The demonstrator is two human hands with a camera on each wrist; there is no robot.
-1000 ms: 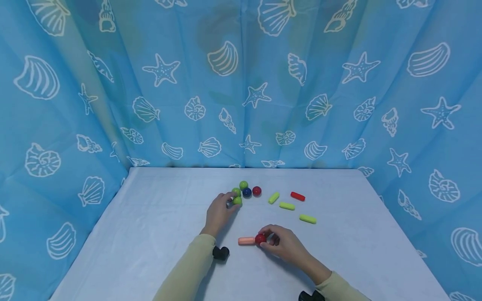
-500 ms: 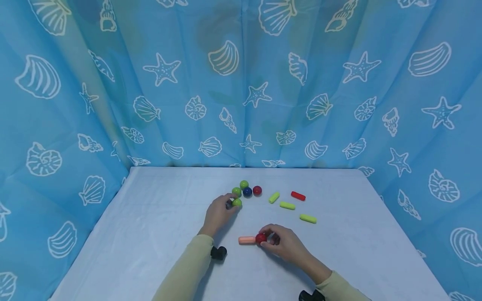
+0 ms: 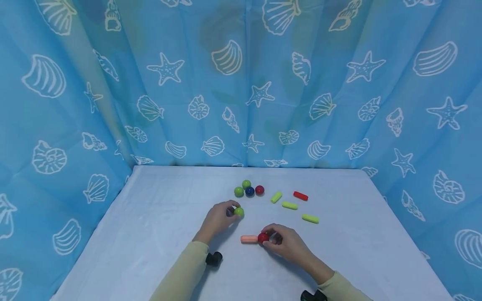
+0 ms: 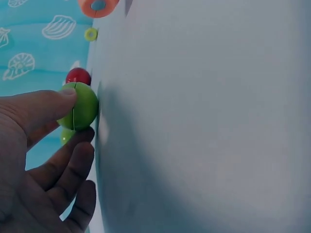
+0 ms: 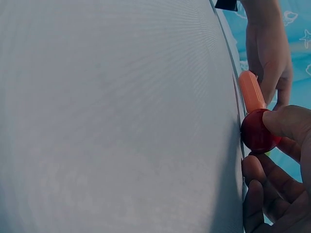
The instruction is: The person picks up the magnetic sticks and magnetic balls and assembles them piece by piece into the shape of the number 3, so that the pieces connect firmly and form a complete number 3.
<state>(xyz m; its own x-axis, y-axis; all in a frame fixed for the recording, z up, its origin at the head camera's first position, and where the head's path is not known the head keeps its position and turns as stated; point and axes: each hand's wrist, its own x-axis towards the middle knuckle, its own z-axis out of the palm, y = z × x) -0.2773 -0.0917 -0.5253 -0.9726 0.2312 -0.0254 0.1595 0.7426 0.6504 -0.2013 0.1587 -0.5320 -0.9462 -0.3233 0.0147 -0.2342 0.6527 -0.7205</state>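
The left hand [image 3: 219,218] pinches a green ball [image 3: 239,212] between thumb and fingers, low over the white table. In the left wrist view that ball [image 4: 80,108] shows a thin seam. Nearer the front, the right hand [image 3: 288,243] grips a red ball [image 3: 263,238] from its right side. An orange ridged stick [image 3: 249,239] lies against the ball's left side, end to ball. The right wrist view shows the red ball [image 5: 258,131] meeting the stick [image 5: 251,92], with the thumb on the ball.
Behind the left hand sit two green balls [image 3: 239,191], a blue ball [image 3: 249,191] and another red ball [image 3: 260,190]. Right of them lie several yellow-green sticks [image 3: 289,205] and a red stick [image 3: 301,195]. A blue shell-patterned curtain [image 3: 233,100] hangs behind the table [image 3: 158,200].
The left hand has drawn its green ball toward the front, away from the other balls. The right hand keeps its grip on the red ball beside the orange stick.
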